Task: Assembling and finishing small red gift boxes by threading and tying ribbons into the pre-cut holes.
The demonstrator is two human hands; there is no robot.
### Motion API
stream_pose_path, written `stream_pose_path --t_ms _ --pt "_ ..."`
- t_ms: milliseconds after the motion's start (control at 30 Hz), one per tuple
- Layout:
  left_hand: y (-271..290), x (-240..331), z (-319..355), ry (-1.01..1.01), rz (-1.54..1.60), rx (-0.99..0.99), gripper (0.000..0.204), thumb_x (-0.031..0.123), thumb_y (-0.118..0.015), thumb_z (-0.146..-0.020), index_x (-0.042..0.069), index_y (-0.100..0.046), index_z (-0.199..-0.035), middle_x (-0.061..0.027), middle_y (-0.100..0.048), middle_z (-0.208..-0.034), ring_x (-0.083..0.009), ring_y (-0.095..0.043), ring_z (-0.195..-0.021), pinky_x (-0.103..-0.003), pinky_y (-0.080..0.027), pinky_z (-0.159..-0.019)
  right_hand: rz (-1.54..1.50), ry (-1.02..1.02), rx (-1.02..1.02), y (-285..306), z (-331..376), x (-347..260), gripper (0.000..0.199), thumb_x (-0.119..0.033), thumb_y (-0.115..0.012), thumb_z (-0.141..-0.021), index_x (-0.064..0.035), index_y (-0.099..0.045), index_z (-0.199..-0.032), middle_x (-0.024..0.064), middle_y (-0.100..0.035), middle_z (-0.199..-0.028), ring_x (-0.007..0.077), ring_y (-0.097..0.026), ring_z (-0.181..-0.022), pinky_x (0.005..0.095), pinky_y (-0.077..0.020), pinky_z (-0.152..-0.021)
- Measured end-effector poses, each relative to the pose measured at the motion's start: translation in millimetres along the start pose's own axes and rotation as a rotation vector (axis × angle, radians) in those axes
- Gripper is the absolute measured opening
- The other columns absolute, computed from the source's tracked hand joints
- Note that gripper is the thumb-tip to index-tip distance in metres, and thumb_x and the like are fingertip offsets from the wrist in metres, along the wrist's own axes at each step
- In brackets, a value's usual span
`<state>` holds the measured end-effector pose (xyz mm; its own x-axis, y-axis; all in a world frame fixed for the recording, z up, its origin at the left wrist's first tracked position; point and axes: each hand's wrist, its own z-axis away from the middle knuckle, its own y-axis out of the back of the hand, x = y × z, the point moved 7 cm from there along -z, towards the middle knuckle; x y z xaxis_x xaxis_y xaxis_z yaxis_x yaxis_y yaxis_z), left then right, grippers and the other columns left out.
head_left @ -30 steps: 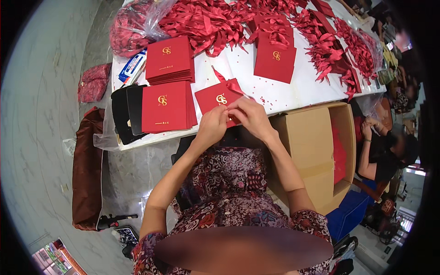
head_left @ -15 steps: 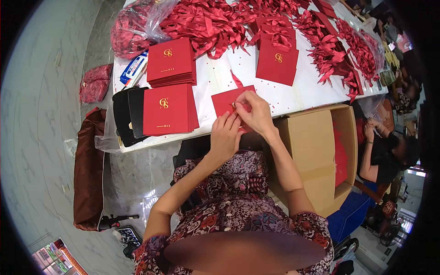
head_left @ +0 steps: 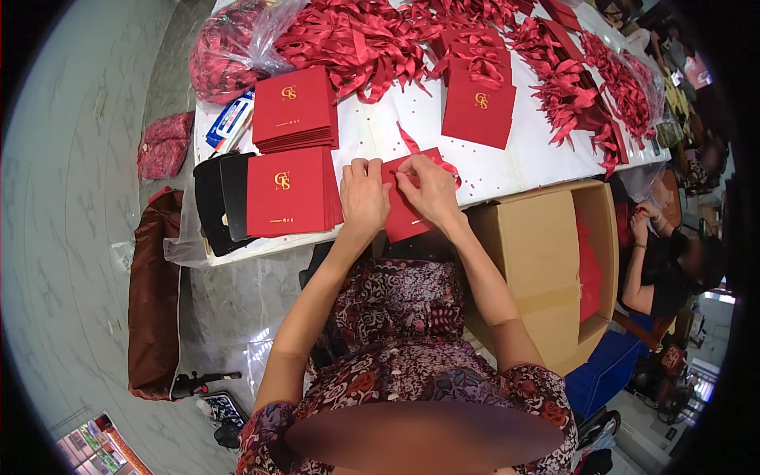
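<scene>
A flat red paper gift bag (head_left: 408,223) lies tilted at the table's near edge, in front of me. Over its upper part my right hand (head_left: 430,190) is closed, thumb and forefinger pinched together close to the paper. What the fingertips hold, if anything, is hidden. A red ribbon (head_left: 408,139) runs from the bag's far edge, and a loop of ribbon (head_left: 453,174) shows beside the right hand. My left hand (head_left: 365,196) rests at the bag's left edge, fingers extended and slightly bent, thumb apart, holding nothing visible.
Two stacks of red bags (head_left: 289,190) (head_left: 293,107) stand on the left. Ribboned bags (head_left: 479,111) lie overlapped beyond my right hand. Piles of red ribbon (head_left: 348,43) cover the far side. A cardboard box (head_left: 538,269) sits below the table's right edge; another person (head_left: 673,261) works at right.
The bag has turned and shifted slightly right and nearer. My left hand has come off its face to its left edge. A ribbon loop now shows beside my right hand.
</scene>
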<state>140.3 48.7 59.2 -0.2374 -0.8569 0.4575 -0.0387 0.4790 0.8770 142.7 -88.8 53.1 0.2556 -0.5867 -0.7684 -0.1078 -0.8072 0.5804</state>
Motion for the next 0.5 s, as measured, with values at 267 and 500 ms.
stream_pose_path --t_ms 267,500 --pt "6.6 2.1 -1.5 -0.01 0.07 0.045 0.022 0.004 -0.065 -0.083 0.003 -0.058 -0.104 -0.0176 -0.057 -0.105 -0.0368 -0.056 -0.097 -0.045 -0.049 -0.079 -0.001 0.007 0.029 -3.4 3.7 -12.5 0.014 -0.01 -0.069 -0.08 -0.003 -0.06 -0.087 0.0124 -0.065 -0.081 0.0301 -0.064 -0.069 0.0397 -0.0505 -0.061" --pt "0.6 0.8 -3.1 0.042 0.243 -0.026 0.013 0.005 -0.057 -0.089 0.004 -0.057 -0.102 -0.0191 -0.066 -0.084 -0.0394 -0.063 -0.081 -0.048 -0.049 -0.071 0.089 0.2 0.155 -1.7 16.5 -26.8 0.014 -0.007 -0.069 -0.08 -0.0025 -0.057 -0.084 0.0117 -0.058 -0.077 0.0304 -0.061 -0.07 0.0409 -0.0486 -0.061"
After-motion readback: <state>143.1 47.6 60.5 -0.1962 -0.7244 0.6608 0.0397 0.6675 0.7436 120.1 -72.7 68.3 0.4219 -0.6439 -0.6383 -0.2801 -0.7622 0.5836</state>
